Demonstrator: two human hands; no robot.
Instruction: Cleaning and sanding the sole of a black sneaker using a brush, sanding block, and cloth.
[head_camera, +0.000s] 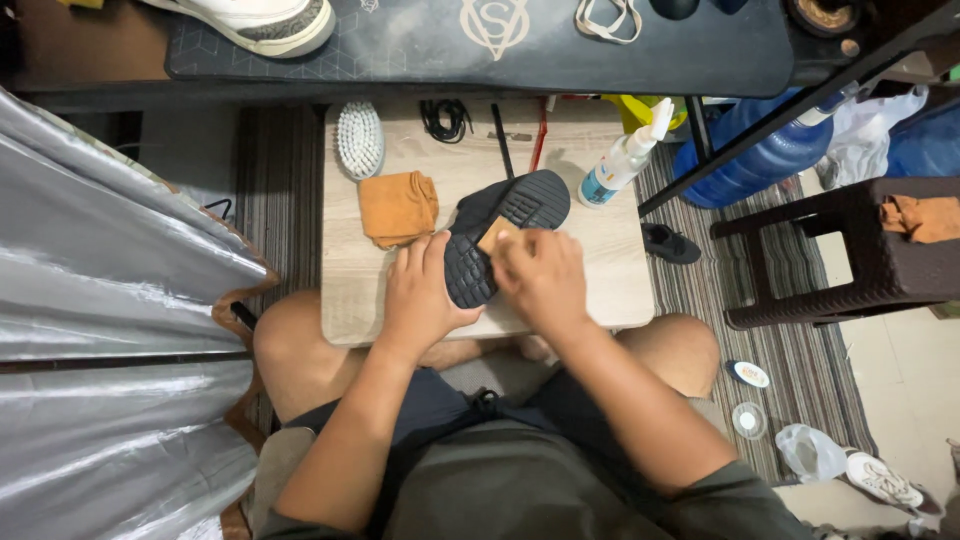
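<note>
A black shoe (505, 225) lies sole-up on a small wooden table (610, 270) over my knees. My left hand (422, 292) grips the heel end of the shoe from the left. Over the middle of the sole, my right hand (542, 275) presses a small tan cloth or pad (494, 234) against the tread. Only a corner of that pad shows past my fingers.
On the table lie a folded orange cloth (398, 207), a white brush (360, 138), black laces (446, 118) and a white spray bottle (625, 158). A dark stool (850, 260) with an orange cloth stands right. Silver sheeting (110, 330) fills the left. A white sneaker (265, 22) rests above.
</note>
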